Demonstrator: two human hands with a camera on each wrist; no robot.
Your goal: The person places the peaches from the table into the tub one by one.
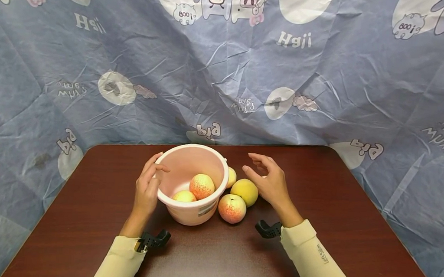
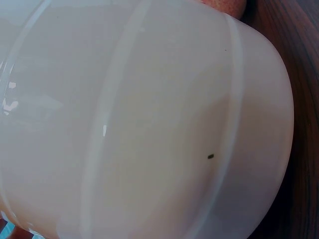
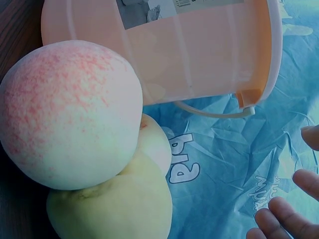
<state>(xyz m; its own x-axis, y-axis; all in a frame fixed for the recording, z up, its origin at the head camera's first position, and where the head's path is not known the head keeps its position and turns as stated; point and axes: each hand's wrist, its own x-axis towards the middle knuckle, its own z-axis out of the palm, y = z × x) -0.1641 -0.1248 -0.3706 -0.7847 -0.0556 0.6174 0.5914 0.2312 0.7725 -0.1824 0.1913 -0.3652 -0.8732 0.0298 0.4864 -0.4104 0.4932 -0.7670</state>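
A pale pink bucket (image 1: 190, 214) stands on the table with two peaches showing inside, a red-speckled peach (image 1: 202, 186) and a yellower peach (image 1: 184, 196). My left hand (image 1: 147, 189) holds the bucket's left rim, one finger reaching over into the opening. The bucket wall (image 2: 159, 119) fills most of the left wrist view. My right hand (image 1: 271, 183), fingers parted and holding nothing, hovers just right of a round yellow fruit (image 1: 244, 192). Beside that fruit sit a red-blushed peach (image 1: 232, 209) in front and a pale yellow fruit (image 1: 231, 177) behind, partly hidden by the bucket.
The dark reddish-brown table (image 1: 212, 259) has a blue cartoon-printed cloth (image 1: 227, 69) hanging behind and at its sides. A white handle (image 3: 214, 113) hangs along the bucket's side in the right wrist view. Black wrist mounts (image 1: 268, 230) sit on both forearms.
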